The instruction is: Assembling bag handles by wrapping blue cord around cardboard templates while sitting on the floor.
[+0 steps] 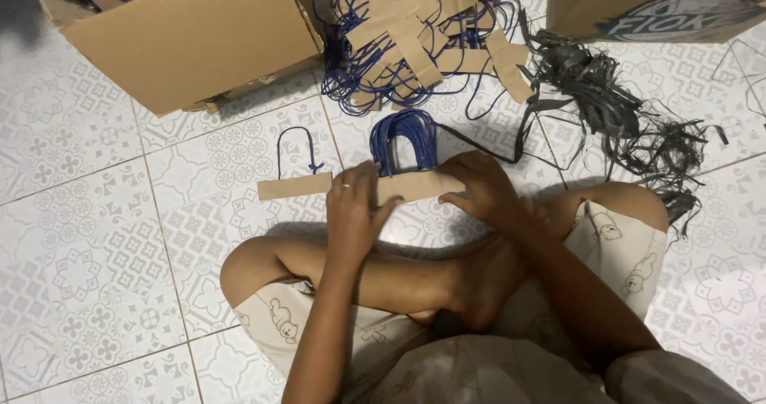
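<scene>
**Squaring a stack of paper-strip handles on the tiled floor**

The person sits cross-legged on the patterned floor [88, 268], knees spread so the work lies just ahead of the shins. Both hands press on a stack of brown paper strips [415, 186] whose blue cord loops [404, 139] stand up together on the far side. The left hand [352, 204] lies flat over the stack's left part, fingers extended and pressing down, a ring on one finger; it appears to pin the pile so it cannot slide. The right hand [479, 187] curls over the right end, fingers bent around the edge, seemingly nudging the strips flush against each other.

Just left of the stack, a single strip with its own cord loop [294, 173] lies flat, apart from the pile, close enough to reach.

Toward the far edge of the floor, a loose heap of the same corded strips [423, 41] sprawls between an open cardboard box [191, 41] at the left and a second box [654, 9] at the far right corner. A tangle of dark plastic strapping [614, 109] lies to the right of the heap, out of the working area.
</scene>
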